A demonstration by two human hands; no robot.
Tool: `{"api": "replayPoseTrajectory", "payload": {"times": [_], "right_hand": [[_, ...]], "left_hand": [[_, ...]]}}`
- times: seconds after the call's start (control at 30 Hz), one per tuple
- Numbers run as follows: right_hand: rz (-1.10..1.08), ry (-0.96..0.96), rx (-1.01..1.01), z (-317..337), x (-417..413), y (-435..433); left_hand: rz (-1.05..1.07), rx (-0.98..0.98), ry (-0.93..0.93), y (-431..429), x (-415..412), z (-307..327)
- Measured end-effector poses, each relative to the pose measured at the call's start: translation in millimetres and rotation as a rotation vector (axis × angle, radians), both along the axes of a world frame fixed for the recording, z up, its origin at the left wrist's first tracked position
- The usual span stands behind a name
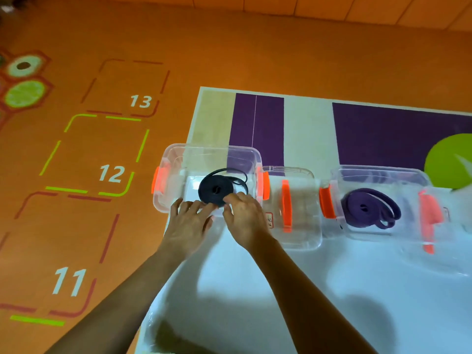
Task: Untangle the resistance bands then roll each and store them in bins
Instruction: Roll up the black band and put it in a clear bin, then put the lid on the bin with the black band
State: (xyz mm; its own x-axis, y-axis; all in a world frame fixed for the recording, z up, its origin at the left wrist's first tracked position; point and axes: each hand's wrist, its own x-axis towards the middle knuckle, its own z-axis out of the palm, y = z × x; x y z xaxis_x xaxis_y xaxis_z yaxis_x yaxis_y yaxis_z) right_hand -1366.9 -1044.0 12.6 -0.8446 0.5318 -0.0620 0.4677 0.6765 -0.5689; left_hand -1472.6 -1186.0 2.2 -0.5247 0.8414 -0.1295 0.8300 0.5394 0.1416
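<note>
A black resistance band point(215, 190), rolled into a coil with a loose loop trailing right, lies inside the left clear bin point(178, 154) with orange latches. My left hand point(189, 226) and my right hand point(245, 221) reach over the bin's near wall, fingertips touching the coil's near edge. A purple band point(370, 209), loosely rolled, lies in the right clear bin point(383, 175).
A clear lid point(301, 231) with an orange handle lies between the two bins. Another lid point(429, 226) rests right of the purple bin. Everything sits on a white, purple and green mat point(306, 290); orange floor with numbered squares point(109, 173) spreads to the left.
</note>
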Motion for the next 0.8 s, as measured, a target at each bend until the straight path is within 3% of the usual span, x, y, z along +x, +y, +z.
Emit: {"api": "replayPoseTrajectory", "payload": {"times": [0.1, 0.17, 0.3, 0.47, 0.8], "right_hand": [[-0.16, 0.273, 0.171, 0.8, 17.0, -4.1], [-0.272, 0.306, 0.232, -2.5, 35.6, -9.0], [-0.41, -0.066, 0.107, -33.4, 91.4, -16.9], [-0.312, -0.567, -0.051, -67.9, 154.6, -21.2], [-0.149, -0.586, 0.083, -83.9, 187.7, -47.0]], "left_hand": [[0.016, 0.011, -0.011, 3.6, 6.6, 7.5], [0.031, 0.042, 0.019, 0.6, 7.6, 12.0], [0.0, 0.175, 0.052, -9.8, 21.1, 8.9], [-0.058, 0.204, -0.01, -36.9, 62.1, 1.2], [-0.267, -0.013, -0.108, -69.2, 147.4, -27.9]]}}
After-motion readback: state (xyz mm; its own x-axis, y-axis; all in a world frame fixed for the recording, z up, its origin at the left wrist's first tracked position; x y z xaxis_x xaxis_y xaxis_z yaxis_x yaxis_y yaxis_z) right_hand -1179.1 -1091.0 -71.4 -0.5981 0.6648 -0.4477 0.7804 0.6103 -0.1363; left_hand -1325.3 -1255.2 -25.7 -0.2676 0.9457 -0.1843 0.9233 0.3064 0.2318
